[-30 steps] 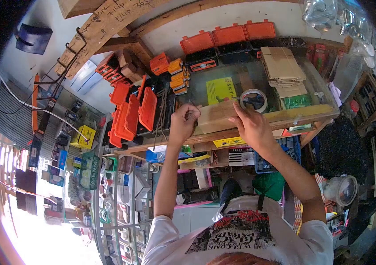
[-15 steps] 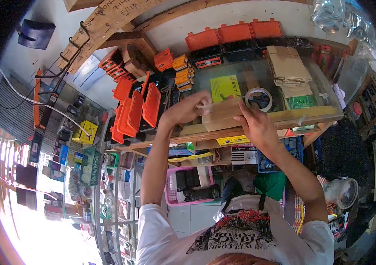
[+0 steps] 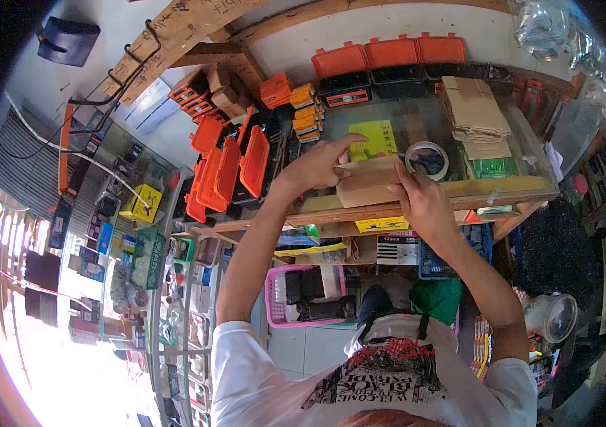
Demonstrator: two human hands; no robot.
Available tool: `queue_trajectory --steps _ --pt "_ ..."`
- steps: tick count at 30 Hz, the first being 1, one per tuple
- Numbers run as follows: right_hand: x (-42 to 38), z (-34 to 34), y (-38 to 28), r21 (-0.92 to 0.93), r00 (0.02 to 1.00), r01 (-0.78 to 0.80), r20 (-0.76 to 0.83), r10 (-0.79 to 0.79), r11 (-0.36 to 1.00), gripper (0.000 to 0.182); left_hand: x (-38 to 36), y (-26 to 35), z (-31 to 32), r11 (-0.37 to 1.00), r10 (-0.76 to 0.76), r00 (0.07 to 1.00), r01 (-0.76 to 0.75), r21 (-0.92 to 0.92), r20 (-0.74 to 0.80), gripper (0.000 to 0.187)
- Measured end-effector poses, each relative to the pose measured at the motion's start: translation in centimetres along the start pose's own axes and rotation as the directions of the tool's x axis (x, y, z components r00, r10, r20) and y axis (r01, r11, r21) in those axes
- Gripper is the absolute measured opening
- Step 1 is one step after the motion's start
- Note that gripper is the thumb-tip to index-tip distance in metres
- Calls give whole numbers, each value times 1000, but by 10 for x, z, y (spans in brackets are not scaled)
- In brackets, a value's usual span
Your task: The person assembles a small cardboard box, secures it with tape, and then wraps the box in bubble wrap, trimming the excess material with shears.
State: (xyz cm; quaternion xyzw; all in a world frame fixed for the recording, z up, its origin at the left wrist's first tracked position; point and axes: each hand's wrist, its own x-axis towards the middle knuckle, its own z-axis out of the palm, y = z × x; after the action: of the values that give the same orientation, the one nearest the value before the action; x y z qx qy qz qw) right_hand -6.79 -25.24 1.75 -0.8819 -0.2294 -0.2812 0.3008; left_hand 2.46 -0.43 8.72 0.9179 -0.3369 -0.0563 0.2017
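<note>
A small flat brown cardboard box (image 3: 368, 191) is at the front edge of the glass-topped counter (image 3: 317, 203). My right hand (image 3: 427, 210) grips its right end, fingers along the top edge and side. At its left end is my left hand (image 3: 321, 165), with the index finger stretched out and the thumb apart, close against the box's corner. The other left fingers are partly hidden. Behind the box lie a yellow-green SKT packet (image 3: 373, 140) and a roll of tape (image 3: 426, 161).
Folded cardboard boxes (image 3: 475, 114) are stacked at the right of the counter. Open orange-lidded toolboxes (image 3: 221, 174) stand at the left, beside small orange boxes (image 3: 306, 114). More toolboxes (image 3: 388, 60) line the back. Below are a pink basket (image 3: 270, 299) and a blue crate (image 3: 487, 249).
My left hand has opened from a closed pinch, its index finger now extended near the box's left end. The right hand still holds the box. The view has shifted slightly.
</note>
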Motion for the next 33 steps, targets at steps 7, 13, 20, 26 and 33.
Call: queue_trajectory --steps 7,13,20,26,33 --pt "-2 3 7 -28 1000 -7 6 7 1000 49 -7 -8 -3 928 -122 992 97 -359 -45 62" --pt "-5 7 13 -3 1000 18 -26 -18 1000 53 -30 -9 42 472 -459 875 95 -877 -152 47" --pt "-3 6 13 35 1000 -9 6 9 999 57 -47 1 56 185 -417 890 -116 -976 -185 50" --pt "-3 2 14 89 998 -46 -25 49 995 58 -49 4 57 291 -414 887 -82 -953 -203 52" --pt "-7 -19 17 97 995 -8 -98 18 995 49 -47 16 49 257 -464 871 -44 -965 -163 50"
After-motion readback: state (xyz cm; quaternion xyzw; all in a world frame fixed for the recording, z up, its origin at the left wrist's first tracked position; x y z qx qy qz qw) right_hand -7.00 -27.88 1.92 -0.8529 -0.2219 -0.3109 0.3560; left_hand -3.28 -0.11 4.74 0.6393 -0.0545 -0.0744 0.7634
